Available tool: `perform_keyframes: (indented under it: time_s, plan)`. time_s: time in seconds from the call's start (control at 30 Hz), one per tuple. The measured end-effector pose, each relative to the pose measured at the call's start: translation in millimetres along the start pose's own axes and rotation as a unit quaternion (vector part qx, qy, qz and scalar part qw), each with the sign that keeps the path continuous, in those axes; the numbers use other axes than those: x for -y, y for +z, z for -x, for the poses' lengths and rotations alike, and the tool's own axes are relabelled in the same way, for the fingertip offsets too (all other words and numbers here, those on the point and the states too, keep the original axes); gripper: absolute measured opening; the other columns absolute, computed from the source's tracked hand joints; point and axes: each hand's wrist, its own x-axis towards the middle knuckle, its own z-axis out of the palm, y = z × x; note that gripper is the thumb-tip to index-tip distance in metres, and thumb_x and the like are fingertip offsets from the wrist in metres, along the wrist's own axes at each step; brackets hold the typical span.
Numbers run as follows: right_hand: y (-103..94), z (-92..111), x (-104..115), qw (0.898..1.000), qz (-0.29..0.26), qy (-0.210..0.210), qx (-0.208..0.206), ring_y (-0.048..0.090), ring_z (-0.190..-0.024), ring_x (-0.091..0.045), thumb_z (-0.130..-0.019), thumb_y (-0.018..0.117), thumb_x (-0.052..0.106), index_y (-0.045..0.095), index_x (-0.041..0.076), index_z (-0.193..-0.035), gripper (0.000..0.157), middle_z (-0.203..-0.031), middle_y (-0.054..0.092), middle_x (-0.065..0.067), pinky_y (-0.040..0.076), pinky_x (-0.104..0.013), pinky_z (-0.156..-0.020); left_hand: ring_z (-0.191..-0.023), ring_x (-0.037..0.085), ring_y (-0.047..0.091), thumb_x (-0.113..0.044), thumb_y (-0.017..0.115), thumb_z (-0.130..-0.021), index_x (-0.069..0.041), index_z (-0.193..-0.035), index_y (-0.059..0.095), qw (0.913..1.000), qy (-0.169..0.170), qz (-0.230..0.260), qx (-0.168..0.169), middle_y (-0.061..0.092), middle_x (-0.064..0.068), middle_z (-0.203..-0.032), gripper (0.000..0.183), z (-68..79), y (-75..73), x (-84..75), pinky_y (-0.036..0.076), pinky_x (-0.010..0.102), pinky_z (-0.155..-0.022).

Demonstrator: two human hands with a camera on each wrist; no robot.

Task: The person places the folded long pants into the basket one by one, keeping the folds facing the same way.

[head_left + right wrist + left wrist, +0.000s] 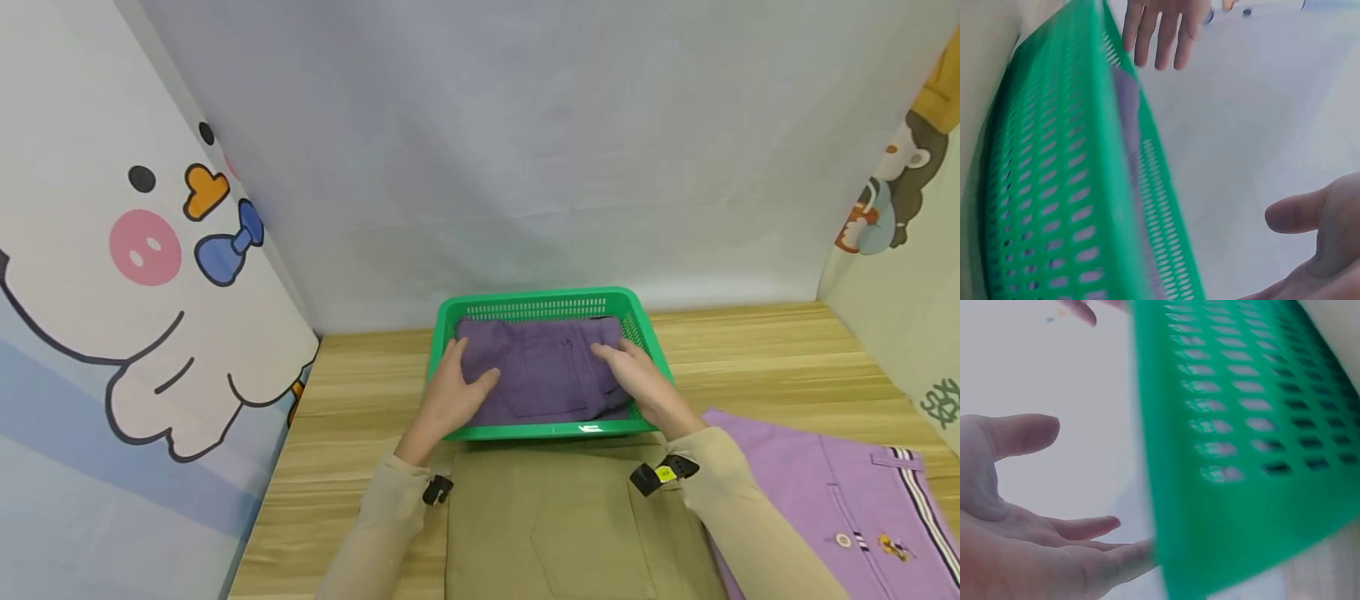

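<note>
A folded dark purple garment [543,367], with a stitched pocket outline, lies inside a green plastic basket [517,432]. Over the basket's left side is my left hand [455,396], thumb spread from the fingers and nothing gripped. My right hand [640,379] hovers over the right side, its fingers near the garment's right edge. In the left wrist view the left hand [1054,544] has straight fingers beside the perforated basket wall [1241,506]. The right wrist view shows the right hand's thumb [1297,212] apart from the basket, with purple cloth [1127,112] just inside the rim.
Khaki trousers [555,525] lie flat in front of the basket, under my forearms. Light purple trousers [810,492] with a striped waistband lie at the right. The wooden tabletop [360,392] ends at a pale back wall [510,167]; printed cartoon panels stand at both sides.
</note>
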Motion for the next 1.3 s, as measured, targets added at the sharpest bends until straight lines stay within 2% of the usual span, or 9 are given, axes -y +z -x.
perform_keyframes:
  time_s: [0.13, 0.3, 0.5, 0.73, 0.9, 1.07, 1.17, 1.3]
  plan:
    - [1.2, 15, 10, 1.0, -0.007, -0.022, 0.005, -0.007, -0.165, -0.047, -0.113, 0.039, 0.049, -0.008, 0.003, -0.17, 0.087, -0.179, -0.01, -0.021, 0.005, -0.07, -0.13, -0.164, 0.043, 0.02, -0.034, 0.062, -0.107, -0.009, -0.171, 0.017, 0.9977, 0.025, 0.063, -0.002, 0.009, 0.016, -0.18, 0.083, 10.9, -2.7, -12.1, 0.03, 0.061, -0.129]
    - [8.3, 40, 24, 0.999, -0.01, -0.051, 0.014, -0.002, -0.165, -0.046, -0.113, 0.037, 0.05, 0.0, 0.005, -0.172, 0.083, -0.18, -0.002, -0.019, 0.007, -0.071, -0.13, -0.166, 0.04, 0.013, -0.026, 0.064, -0.107, -0.013, -0.173, 0.007, 0.9886, 0.068, 0.135, -0.001, 0.006, 0.013, -0.18, 0.088, 28.4, -2.4, -28.4, 0.026, 0.059, -0.131]
    - [21.4, 68, 33, 0.994, -0.033, -0.094, 0.04, 0.002, -0.167, -0.041, -0.115, 0.036, 0.047, 0.003, 0.006, -0.172, 0.078, -0.181, 0.002, -0.016, 0.011, -0.068, -0.131, -0.166, 0.041, 0.012, -0.022, 0.065, -0.106, -0.014, -0.173, 0.0, 0.9794, 0.1, 0.175, 0.01, 0.003, 0.014, -0.18, 0.094, 50.3, 3.8, -41.8, 0.026, 0.062, -0.129]
    - [38.3, 91, 29, 0.99, -0.037, -0.127, 0.053, 0.008, -0.166, -0.041, -0.115, 0.036, 0.048, 0.006, 0.006, -0.171, 0.076, -0.18, 0.008, -0.017, 0.015, -0.065, -0.132, -0.167, 0.037, 0.013, -0.026, 0.068, -0.105, -0.015, -0.173, 0.001, 0.9818, 0.09, 0.163, 0.037, 0.006, 0.014, -0.18, 0.096, 69.4, 14.0, -39.4, 0.026, 0.059, -0.13]
    - [51.1, 100, 20, 0.987, -0.055, -0.131, 0.078, 0.006, -0.166, -0.04, -0.115, 0.038, 0.046, 0.007, 0.006, -0.171, 0.076, -0.18, 0.008, -0.017, 0.013, -0.066, -0.131, -0.166, 0.041, 0.014, -0.027, 0.068, -0.105, -0.011, -0.173, 0.004, 0.9825, 0.085, 0.16, 0.044, 0.008, 0.018, -0.18, 0.094, 81.1, 19.0, -31.0, 0.025, 0.063, -0.129]
    - [62.8, 107, 8, 0.985, -0.054, -0.133, 0.091, 0.008, -0.165, -0.044, -0.115, 0.038, 0.045, 0.01, 0.005, -0.171, 0.074, -0.179, 0.01, -0.02, 0.013, -0.069, -0.13, -0.165, 0.044, 0.012, -0.026, 0.067, -0.105, -0.005, -0.172, 0.007, 0.9823, 0.095, 0.153, 0.052, 0.008, 0.02, -0.179, 0.092, 92.0, 24.8, -24.6, 0.024, 0.067, -0.128]
    - [69.9, 109, 0, 0.986, -0.032, -0.142, 0.078, 0.017, -0.163, -0.047, -0.115, 0.038, 0.044, 0.019, 0.005, -0.17, 0.07, -0.176, 0.019, -0.023, 0.02, -0.073, -0.127, -0.166, 0.043, 0.01, -0.024, 0.068, -0.105, -0.002, -0.171, 0.009, 0.984, 0.106, 0.131, 0.058, 0.008, 0.02, -0.179, 0.092, 98.1, 28.6, -20.9, 0.025, 0.066, -0.127]
    - [80.1, 113, -11, 0.985, 0.028, -0.165, 0.03, 0.03, -0.159, -0.047, -0.115, 0.041, 0.044, 0.037, 0.01, -0.165, 0.061, -0.175, 0.027, -0.019, 0.033, -0.071, -0.123, -0.165, 0.043, 0.012, -0.026, 0.07, -0.103, -0.002, -0.171, 0.012, 0.9865, 0.109, 0.107, 0.06, 0.01, 0.019, -0.179, 0.092, 105.7, 32.3, -15.0, 0.026, 0.067, -0.127]
